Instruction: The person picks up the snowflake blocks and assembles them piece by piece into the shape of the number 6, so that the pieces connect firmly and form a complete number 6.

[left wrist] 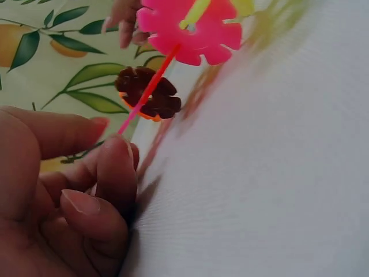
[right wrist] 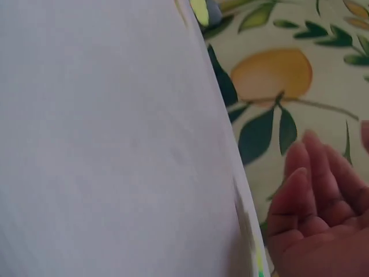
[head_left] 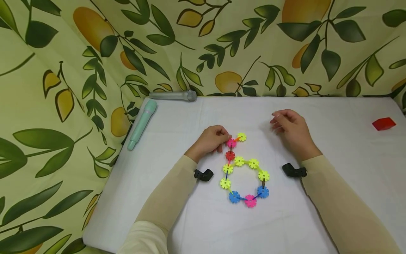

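Observation:
A chain of notched plastic discs (head_left: 253, 163) lies on the white table, bent into a ring with a tail running up from its left side. Several discs show flat and others edge-on between them, in yellow, blue, pink and red. At the tail's upper end, my left hand (head_left: 212, 139) pinches the chain by the pink disc (head_left: 232, 143). In the left wrist view the thumb and forefinger meet at a thin pink edge (left wrist: 128, 120); a larger pink disc (left wrist: 202, 34) is beyond. My right hand (head_left: 291, 128) hovers right of the chain, fingers loosely bent, holding nothing.
A mint-green microphone (head_left: 142, 123) lies along the table's left edge, and a silver one (head_left: 172, 95) along the back edge. A small red block (head_left: 383, 124) is at the far right. Leaf-patterned cloth (head_left: 203, 46) hangs behind and to the left.

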`<state>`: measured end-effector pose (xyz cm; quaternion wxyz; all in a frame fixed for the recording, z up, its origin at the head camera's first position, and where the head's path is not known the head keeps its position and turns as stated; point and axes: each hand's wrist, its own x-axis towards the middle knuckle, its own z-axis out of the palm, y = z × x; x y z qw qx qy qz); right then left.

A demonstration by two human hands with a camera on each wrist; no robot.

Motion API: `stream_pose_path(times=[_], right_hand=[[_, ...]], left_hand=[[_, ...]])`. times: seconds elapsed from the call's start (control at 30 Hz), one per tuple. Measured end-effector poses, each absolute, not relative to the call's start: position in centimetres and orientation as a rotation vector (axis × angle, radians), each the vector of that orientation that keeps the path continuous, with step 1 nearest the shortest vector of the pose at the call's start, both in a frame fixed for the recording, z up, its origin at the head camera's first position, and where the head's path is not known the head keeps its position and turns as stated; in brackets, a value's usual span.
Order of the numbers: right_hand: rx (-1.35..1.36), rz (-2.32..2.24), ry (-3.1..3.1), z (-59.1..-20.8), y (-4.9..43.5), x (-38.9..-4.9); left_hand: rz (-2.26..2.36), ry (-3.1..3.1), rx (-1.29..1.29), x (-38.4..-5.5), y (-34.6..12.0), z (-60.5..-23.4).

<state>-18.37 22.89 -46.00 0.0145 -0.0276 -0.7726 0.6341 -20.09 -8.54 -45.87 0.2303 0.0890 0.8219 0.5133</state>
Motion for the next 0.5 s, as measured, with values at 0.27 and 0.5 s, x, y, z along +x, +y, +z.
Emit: stream_pose_path(times=[0.27,0.5], right_hand=[[-0.294,2.054,-2.065,-46.4,27.4,-18.9],[-0.489,1.604,-2.518,-47.1,30.2,-19.5]], left_hand=[[1.478,2.254,0.422,-20.0,-8.3,-46.3],[1.465,2.268,0.454,-20.0,-8.4,-46.3]])
